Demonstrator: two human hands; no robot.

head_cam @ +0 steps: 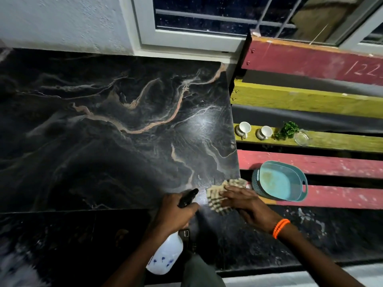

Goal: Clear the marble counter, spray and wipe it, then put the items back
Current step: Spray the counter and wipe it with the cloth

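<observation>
The black marble counter [116, 125] with tan veins fills the left and middle of the head view and has nothing standing on it. My left hand [175, 212] grips a white spray bottle [165, 255] by its black trigger head, nozzle pointing at the counter's near right corner. My right hand [242, 201] presses flat on a beige checked cloth [217, 197] at that corner. Two white cups [244, 128] [266, 132], a small green plant [288, 130] and a clear glass dish [301, 138] sit on the yellow slat of the bench to the right.
A teal plastic basket [279, 181] rests on the red slats of the painted wooden bench [310, 59]. A white-framed window [186, 40] and a white wall lie behind the counter. Dark speckled floor shows below, by the counter's front edge.
</observation>
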